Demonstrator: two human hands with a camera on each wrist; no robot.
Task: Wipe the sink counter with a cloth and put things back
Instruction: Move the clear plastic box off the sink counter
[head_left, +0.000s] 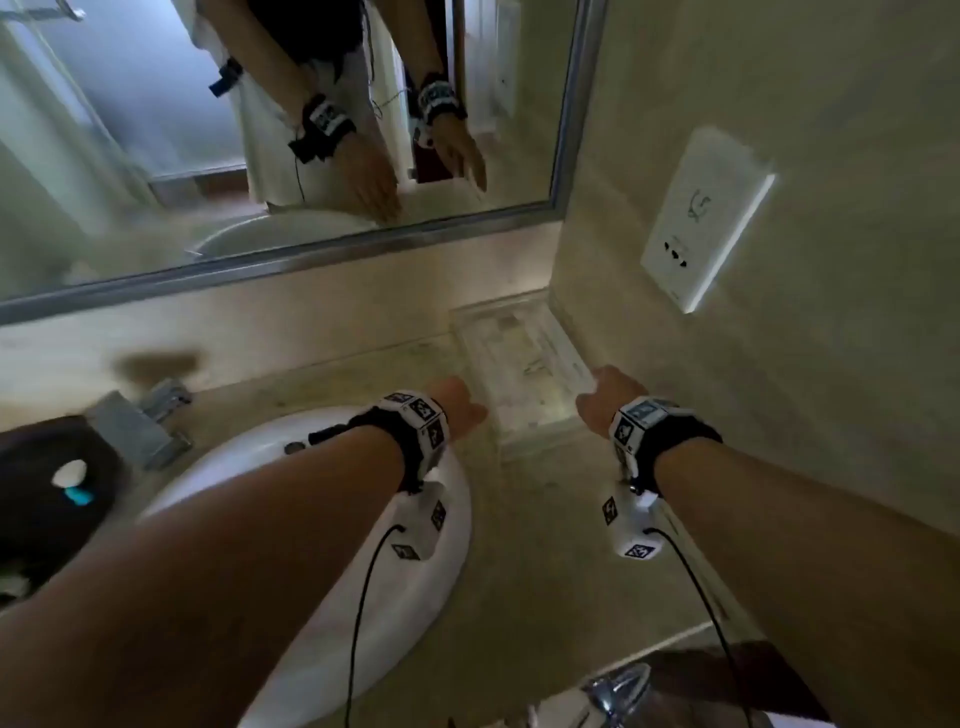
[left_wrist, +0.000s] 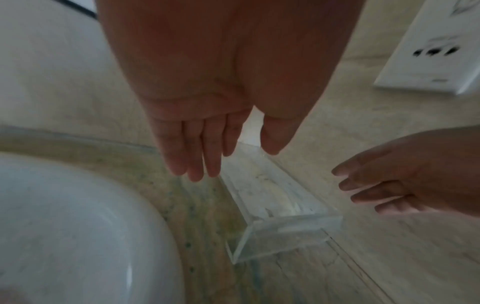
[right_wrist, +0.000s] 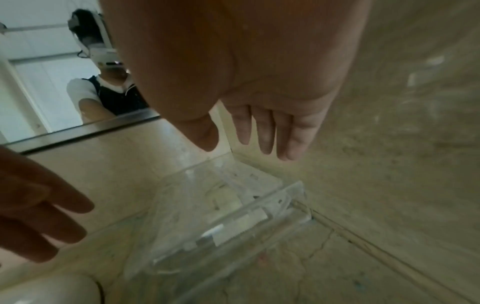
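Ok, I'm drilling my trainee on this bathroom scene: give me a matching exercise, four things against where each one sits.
Things:
1. clear tray
2. sink basin
3. socket plate
4. faucet

Places:
A. on the right-hand wall
B. in the counter's back right corner, between the open left hand and right hand
C. at the sink's far left rim
D. under the left forearm

Pairs: 1-B, 2-D, 3-A, 4-C

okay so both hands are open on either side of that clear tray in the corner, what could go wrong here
The clear tray sits tight in the corner against the wall, so the right hand has little room and may scrape it along the wall. The tray looks smooth; with both hands open, the left hand could let it slip toward the sink.
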